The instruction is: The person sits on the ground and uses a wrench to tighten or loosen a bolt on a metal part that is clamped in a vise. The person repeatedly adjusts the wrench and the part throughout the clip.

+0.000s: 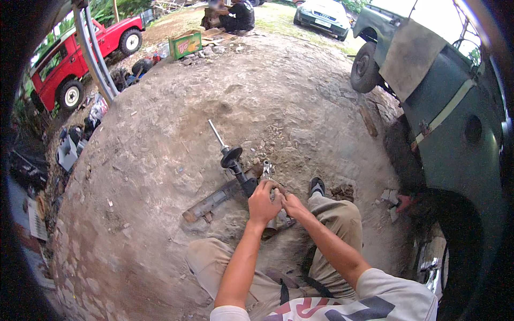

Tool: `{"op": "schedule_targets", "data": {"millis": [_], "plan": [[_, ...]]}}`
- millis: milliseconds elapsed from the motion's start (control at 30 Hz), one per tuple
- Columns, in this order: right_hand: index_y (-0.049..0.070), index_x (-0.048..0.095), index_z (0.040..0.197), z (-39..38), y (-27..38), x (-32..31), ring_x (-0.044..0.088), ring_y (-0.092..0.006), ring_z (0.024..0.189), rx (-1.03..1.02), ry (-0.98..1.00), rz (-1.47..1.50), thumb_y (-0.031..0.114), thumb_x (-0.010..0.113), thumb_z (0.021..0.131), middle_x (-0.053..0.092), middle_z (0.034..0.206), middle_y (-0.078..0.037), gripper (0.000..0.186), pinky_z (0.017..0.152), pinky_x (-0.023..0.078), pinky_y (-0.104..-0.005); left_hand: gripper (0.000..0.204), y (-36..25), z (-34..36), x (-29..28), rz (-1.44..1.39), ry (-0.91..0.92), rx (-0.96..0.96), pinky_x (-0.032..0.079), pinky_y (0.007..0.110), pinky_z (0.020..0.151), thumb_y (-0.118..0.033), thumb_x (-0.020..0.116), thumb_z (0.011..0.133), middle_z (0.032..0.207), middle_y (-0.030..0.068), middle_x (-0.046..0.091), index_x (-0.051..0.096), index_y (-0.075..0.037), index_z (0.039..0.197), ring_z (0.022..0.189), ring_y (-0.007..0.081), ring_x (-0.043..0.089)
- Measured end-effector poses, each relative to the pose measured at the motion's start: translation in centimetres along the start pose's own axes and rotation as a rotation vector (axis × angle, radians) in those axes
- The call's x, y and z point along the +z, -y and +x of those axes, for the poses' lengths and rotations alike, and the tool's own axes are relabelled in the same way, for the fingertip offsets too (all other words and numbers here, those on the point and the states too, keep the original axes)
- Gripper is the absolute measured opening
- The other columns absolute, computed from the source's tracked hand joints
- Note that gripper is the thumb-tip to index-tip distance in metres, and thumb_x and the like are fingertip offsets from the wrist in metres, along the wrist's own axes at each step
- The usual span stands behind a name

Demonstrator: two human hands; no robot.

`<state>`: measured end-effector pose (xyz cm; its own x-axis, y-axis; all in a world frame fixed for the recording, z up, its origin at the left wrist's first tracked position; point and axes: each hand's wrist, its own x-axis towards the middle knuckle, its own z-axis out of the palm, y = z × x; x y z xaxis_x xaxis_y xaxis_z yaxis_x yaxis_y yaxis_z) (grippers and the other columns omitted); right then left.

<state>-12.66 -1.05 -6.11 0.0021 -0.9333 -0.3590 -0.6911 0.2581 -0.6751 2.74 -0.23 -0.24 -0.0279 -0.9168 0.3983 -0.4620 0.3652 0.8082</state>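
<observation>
My left hand (263,204) is closed low in front of me, over the lower end of a black shock absorber strut (234,163). The strut lies tilted, its bare silver rod pointing away to the left. Beyond my left fingers sticks out a shiny metal tool with a rounded end (266,167); its lower part is hidden by the hand. My right hand (292,205) is closed against the left one, and its fingertips are hidden. Beneath the strut, a rusty metal beam (211,202) lies on the ground.
My bent legs (340,219) frame the work. A green vehicle (450,112) stands close on the right, with a wood piece (368,122) beside it. Farther off are a red vehicle (80,59), a metal post (95,53), a green crate (185,45), a white car (323,17) and a seated person (242,16).
</observation>
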Motion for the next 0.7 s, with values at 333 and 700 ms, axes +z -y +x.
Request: {"op": "schedule_targets", "data": {"millis": [333,700], "plan": [[0.0,0.057,0.119,2.5,-2.9,-0.5,0.057,-0.0459,0.105,-0.17,0.036,0.038,0.033,0.039,0.098,0.061,0.11,-0.03,0.043,0.09,0.044,-0.0506,0.013,-2.0,0.2,1.3,0.015,0.008,0.095,0.051,0.043,0.077,-0.013,0.058,0.082,0.101,0.014,0.062,0.06,-0.004,0.091,0.092,0.0364,0.062],[-0.005,0.059,0.115,0.5,-7.0,-1.6,0.064,-0.0341,0.099,-0.086,-0.098,0.028,0.043,0.038,0.099,0.066,0.101,-0.027,0.055,0.086,0.046,-0.0444,0.016,-2.5,1.4,1.0,0.041,0.039,-0.007,0.051,0.045,0.076,-0.017,0.058,0.083,0.101,0.0127,0.062,0.06,-0.005,0.094,0.093,0.0361,0.061]]}}
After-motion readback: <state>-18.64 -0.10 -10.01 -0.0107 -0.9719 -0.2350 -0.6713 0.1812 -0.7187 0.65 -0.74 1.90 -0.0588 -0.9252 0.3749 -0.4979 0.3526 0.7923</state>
